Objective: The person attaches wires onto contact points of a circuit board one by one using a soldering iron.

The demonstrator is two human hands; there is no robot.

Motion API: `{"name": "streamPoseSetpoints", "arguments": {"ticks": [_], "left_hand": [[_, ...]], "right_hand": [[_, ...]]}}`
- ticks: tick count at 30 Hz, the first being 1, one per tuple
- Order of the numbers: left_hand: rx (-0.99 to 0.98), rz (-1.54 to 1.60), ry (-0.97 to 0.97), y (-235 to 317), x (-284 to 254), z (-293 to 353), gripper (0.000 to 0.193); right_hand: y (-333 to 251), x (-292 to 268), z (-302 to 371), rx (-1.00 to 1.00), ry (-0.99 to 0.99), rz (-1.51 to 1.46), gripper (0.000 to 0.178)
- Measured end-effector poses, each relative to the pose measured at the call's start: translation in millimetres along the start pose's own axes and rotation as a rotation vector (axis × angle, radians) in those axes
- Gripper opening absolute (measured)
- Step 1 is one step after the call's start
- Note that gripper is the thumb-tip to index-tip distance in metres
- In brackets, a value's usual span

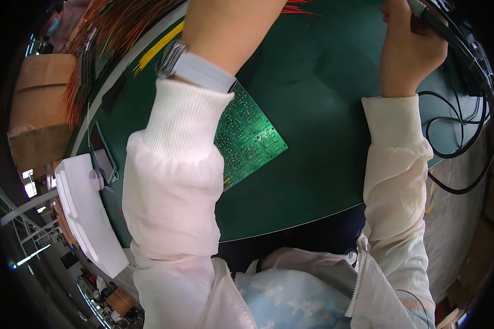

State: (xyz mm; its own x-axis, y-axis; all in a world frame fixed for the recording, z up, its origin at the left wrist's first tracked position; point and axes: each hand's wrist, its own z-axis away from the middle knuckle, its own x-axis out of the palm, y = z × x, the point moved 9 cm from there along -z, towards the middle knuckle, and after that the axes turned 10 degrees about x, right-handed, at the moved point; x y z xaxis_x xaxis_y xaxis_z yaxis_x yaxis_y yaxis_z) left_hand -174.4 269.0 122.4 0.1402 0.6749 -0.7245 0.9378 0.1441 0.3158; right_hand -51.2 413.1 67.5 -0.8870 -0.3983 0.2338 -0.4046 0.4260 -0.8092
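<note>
A green circuit board (251, 134) lies on the dark green mat, partly covered by my left forearm. That arm, in a white sleeve with a watch on a pale strap (203, 70), reaches over the board and out through the upper edge, so my left hand is cut off. At the upper right my right hand (414, 52) is closed around a grey and black corded handle (434, 23). It looks like a soldering iron; its tip is out of view.
Bundles of orange and red wires (121, 24) and yellow wires (158, 46) lie at the far left. A white curved device (88, 214) and a phone-like object (103, 152) stand near the left edge. Black cables (460, 151) loop off the right side. Cardboard boxes (41, 109) are beyond.
</note>
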Motion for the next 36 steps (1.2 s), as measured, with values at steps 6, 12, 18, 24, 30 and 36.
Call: {"name": "streamPoseSetpoints", "arguments": {"ticks": [6,12,18,24,30,36], "left_hand": [[-0.298,0.046,0.151,-5,-51,112,0.007],[-0.492,-0.058,0.059,7,-61,201,0.013],[-0.462,-0.086,0.139,5,-57,222,0.020],[-0.444,-0.061,0.165,5,-54,224,0.021],[-0.445,-0.071,0.186,5,-53,225,0.025],[-0.468,-0.086,0.124,7,-53,222,0.022]], "right_hand": [[1,6,16,0.058,-0.138,0.071,0.014],[-11,24,51,0.134,-0.359,0.047,0.018],[-37,37,118,0.174,-0.658,0.005,0.033],[-39,29,140,0.125,-0.872,-0.058,0.038],[-42,39,147,0.090,-0.973,-0.014,0.041],[-44,38,146,0.072,-0.923,-0.003,0.034]]}}
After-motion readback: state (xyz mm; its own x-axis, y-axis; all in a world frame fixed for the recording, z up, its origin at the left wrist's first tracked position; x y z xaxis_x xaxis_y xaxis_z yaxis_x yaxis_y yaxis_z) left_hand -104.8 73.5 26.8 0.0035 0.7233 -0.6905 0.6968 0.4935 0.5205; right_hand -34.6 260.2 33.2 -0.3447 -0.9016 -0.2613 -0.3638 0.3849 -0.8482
